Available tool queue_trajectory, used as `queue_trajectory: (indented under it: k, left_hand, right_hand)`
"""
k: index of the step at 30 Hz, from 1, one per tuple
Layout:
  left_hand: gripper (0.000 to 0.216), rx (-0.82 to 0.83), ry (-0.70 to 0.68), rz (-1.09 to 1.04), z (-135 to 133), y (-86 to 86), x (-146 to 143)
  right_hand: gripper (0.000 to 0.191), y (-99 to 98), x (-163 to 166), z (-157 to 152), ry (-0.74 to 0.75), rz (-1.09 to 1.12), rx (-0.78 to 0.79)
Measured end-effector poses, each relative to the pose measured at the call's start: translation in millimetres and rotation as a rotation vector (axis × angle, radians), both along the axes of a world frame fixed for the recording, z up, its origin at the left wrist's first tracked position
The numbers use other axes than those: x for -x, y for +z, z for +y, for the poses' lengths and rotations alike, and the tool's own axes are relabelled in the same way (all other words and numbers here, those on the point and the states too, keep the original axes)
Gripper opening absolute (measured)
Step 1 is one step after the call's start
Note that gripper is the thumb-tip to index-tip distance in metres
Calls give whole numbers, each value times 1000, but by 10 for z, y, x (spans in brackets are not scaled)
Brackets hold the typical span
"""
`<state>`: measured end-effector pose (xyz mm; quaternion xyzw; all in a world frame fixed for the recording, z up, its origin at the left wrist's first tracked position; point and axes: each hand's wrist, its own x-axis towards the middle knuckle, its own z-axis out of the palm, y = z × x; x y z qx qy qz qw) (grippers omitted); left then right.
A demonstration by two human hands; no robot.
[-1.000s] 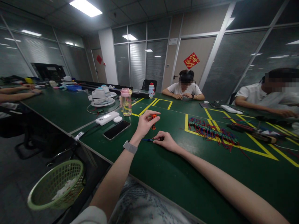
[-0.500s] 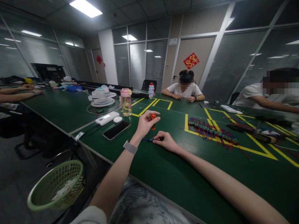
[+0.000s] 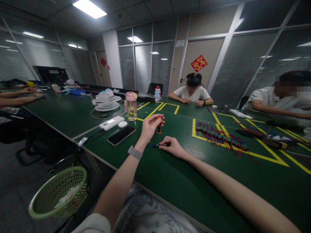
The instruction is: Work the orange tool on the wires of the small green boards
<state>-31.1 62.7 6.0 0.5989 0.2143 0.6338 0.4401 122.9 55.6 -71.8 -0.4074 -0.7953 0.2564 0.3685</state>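
Note:
My left hand is closed round the top of a small screwdriver with an orange and black handle, held upright over the green table. Its tip points down at a small blue part lying on the table. My right hand rests on the table with its fingers pinched on that blue part, just below the screwdriver. A grey band sits on my left wrist.
A black phone, a white device, a pink-lidded bottle and small fans lie to the left. A pile of red and blue wires fills a yellow-taped box. Other people sit across. A green basket hangs at the table's edge.
My left fingers have shifted on the screwdriver handle, turning it slightly. My right hand has stayed put. The person at far right has moved an arm.

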Motion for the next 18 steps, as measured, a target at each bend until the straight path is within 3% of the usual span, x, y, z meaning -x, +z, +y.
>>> queue_trajectory:
  k: [4,6,11,13,15,18]
  left_hand:
    - [20,-78,164,109,1,0,9]
    - [19,-106,175,135,12,-4,12]
    - [33,-13,-164,31,21,-16,-10]
    - [37,20,-218,50,1,-14,-26]
    - [37,4,-168,103,-24,-9,-36]
    - [29,-75,54,197,-48,-1,-29]
  right_hand:
    - [13,6,-1,-7,-2,1,9]
    - [13,0,1,-4,-3,3,9]
    - [12,-21,2,16,-3,1,1]
    - [13,-22,0,17,2,-5,-1]
    - [12,-18,-2,14,5,-8,-2]
    - [12,-15,-4,9,3,-6,-6]
